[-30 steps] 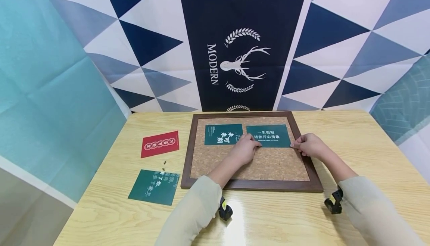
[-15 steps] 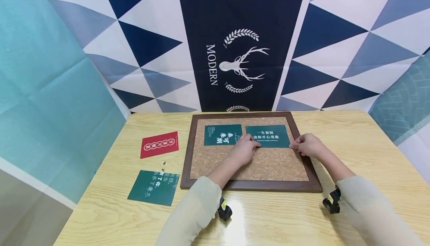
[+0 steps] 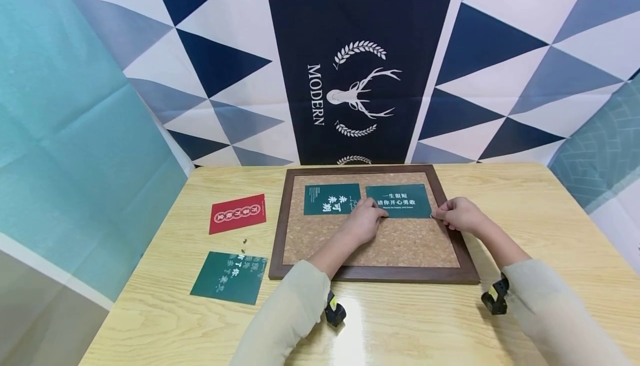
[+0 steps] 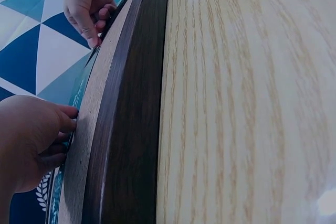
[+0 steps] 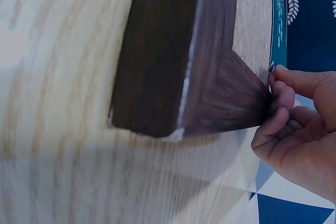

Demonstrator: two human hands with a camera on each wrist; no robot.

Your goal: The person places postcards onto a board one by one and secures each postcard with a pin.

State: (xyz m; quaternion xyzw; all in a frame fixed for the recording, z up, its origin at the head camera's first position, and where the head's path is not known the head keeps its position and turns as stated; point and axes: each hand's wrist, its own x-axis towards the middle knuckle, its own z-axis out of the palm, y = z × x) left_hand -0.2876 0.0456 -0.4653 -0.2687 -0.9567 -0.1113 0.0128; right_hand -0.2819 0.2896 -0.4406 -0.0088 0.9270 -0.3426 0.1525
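Note:
A corkboard [image 3: 370, 244] in a dark brown wooden frame lies on the table, two green cards side by side on its upper part. My left hand [image 3: 364, 222] rests on the board, its fingertips touching the lower left corner of the right-hand green card [image 3: 398, 201]. The left-hand green card [image 3: 327, 199] is partly covered by that hand. At the right card's lower right corner, my right hand [image 3: 461, 214] pinches a small metal thumbtack [image 5: 272, 67] between thumb and finger. In the left wrist view both hands meet the card's edge.
A red card [image 3: 237, 214] and another green card [image 3: 230, 278] lie on the wooden table [image 3: 395, 327] left of the board. Two tiny tacks [image 3: 244, 241] lie between them. A patterned cloth [image 3: 225, 77] hangs behind the table.
Both hands keep their places at the lower corners of the right-hand green card. Only a slight shift of the whole head view shows.

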